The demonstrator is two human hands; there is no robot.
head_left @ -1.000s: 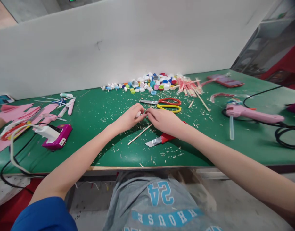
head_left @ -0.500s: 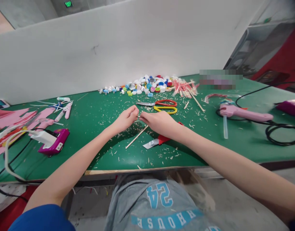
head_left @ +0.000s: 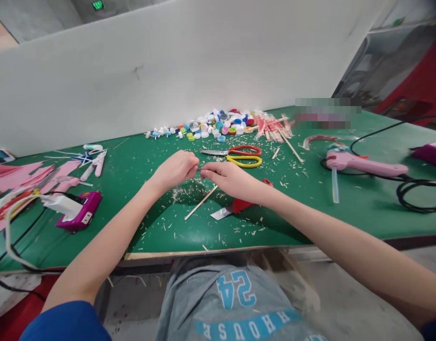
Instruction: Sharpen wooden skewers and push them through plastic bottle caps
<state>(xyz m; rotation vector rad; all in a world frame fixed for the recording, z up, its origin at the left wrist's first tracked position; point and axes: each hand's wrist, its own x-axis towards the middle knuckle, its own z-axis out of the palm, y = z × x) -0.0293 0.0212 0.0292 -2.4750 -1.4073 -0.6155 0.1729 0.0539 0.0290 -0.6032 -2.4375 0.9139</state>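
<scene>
Viewing remotely, I list: one thin pale stick [head_left: 201, 202], on the table [head_left: 285, 220] between hands and front edge, long axis slanting from near left toward the right hand [head_left: 235, 180], the nearer one. Left hand [head_left: 177, 168] and right: backs upward, fingers curled, fingertips just beside each other; what they pinch, I cannot tell.

On the counter [head_left: 132, 158], a knife [head_left: 241, 205] lies before the scissors [head_left: 227, 153], a stick [head_left: 200, 202] to its left; behind the scissors lie caps [head_left: 219, 126]; far right, a glue gun [head_left: 369, 165].
</scene>
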